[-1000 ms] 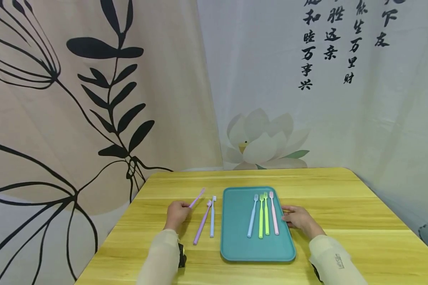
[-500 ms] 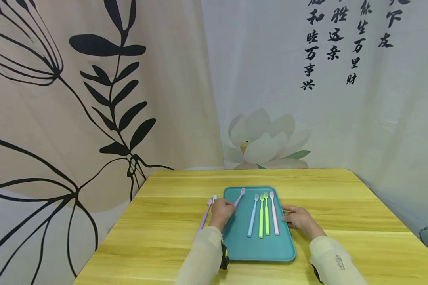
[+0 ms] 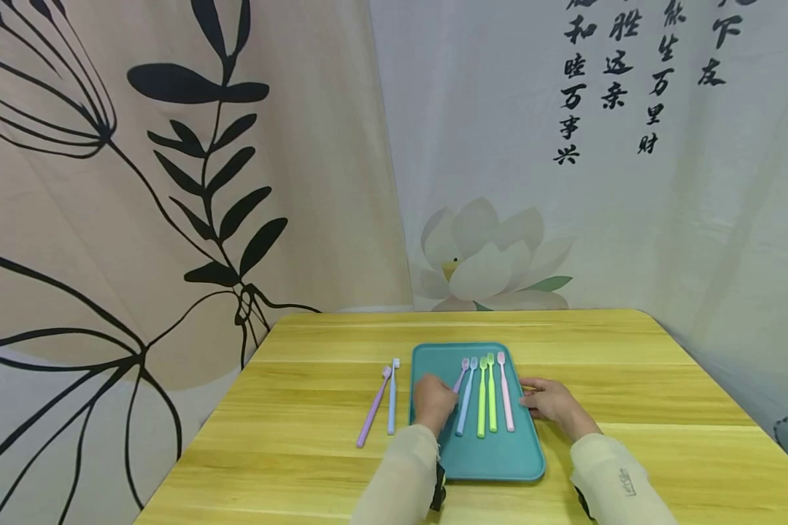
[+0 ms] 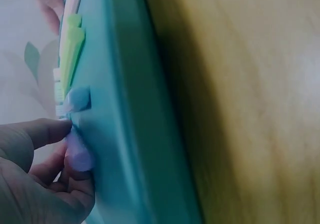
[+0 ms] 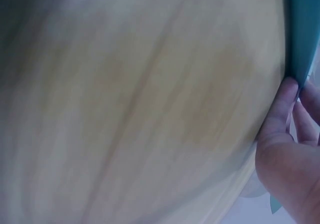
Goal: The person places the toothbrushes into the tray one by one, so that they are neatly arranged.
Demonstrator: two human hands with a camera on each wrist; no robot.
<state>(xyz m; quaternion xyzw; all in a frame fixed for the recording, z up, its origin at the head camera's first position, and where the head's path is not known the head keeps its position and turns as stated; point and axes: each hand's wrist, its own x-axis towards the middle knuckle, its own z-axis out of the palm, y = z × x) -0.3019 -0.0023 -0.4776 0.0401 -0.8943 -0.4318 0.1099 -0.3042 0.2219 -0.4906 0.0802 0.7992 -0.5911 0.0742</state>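
Note:
My left hand [image 3: 434,401] is over the left part of a teal tray [image 3: 492,461], pinching a purple toothbrush [image 3: 464,365]. In the left wrist view, thumb and fingers hold this toothbrush's handle [image 4: 80,156] low at the tray surface; whether it touches the tray I cannot tell. Just right of it lies a light blue toothbrush [image 3: 467,401], followed by two green toothbrushes [image 3: 481,401] and a pink toothbrush [image 3: 505,394]. My right hand [image 3: 554,407] grips the tray's right rim, its thumb against the edge in the right wrist view.
Left of the tray, another purple toothbrush [image 3: 372,410] and another blue toothbrush [image 3: 392,401] lie on the wooden table [image 3: 302,437]. A printed curtain [image 3: 328,182] hangs behind the table's far edge.
My left hand has carried the purple toothbrush rightward from the table's left side onto the tray, beside the blue one. The right hand has stayed at the tray's rim.

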